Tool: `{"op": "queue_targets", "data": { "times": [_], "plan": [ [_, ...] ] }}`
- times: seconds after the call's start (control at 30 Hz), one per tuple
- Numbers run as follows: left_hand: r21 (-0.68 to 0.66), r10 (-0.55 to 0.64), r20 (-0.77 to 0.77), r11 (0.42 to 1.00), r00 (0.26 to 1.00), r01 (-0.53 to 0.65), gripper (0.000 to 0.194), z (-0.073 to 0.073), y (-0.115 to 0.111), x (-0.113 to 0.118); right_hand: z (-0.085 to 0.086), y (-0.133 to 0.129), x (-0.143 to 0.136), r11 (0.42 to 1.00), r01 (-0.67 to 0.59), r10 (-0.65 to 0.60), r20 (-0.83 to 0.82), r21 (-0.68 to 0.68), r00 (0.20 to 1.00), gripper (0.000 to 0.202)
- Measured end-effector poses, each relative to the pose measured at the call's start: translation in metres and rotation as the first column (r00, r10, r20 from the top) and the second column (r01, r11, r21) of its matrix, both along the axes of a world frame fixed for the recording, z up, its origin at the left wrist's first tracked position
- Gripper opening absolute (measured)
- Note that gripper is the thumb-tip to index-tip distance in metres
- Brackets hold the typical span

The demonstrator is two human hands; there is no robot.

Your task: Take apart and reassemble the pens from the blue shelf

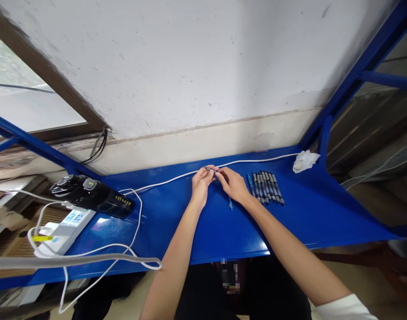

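One pen (pixel 208 168) is up off the tabletop (pixel 223 235), held in front of me between my left hand (pixel 201 183) and my right hand (pixel 233 184). I judge the work on it to be under way, with neither hand having set it down. To the right of my right hand lie several grey pens (pixel 269 186) side by side in a neat row, with a blue pen (pixel 250 184) at the row's near end. Whether those are finished or waiting, I cannot tell. A small blue piece (pixel 230 204) lies just below my right hand, partly hidden by it; I cannot tell if it is a whole pen, but it lies apart from the row.

My left hand is curled nearly closed, thumb and fingertips pinching the pen. My right hand meets it from the other side, thumb and forefinger drawn together on the pen's right end, the other fingers folded loosely. The exact contact there is too small to make out.
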State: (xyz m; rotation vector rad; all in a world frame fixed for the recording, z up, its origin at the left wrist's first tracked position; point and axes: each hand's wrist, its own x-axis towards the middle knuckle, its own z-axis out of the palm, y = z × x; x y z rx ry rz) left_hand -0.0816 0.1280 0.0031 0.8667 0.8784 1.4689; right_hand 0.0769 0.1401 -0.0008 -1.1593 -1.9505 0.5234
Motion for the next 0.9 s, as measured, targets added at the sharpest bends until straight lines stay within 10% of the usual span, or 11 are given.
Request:
{"op": "queue_targets", "data": {
  "times": [0.9],
  "plan": [
    [0.051,0.044,-0.124,0.998,0.991,-0.038,0.028,0.0042,-0.0007,0.0013,-0.0033,0.0019,0.0006,1.0,-0.015,0.015,-0.05,-0.014,0.999,0.02]
  ]
}}
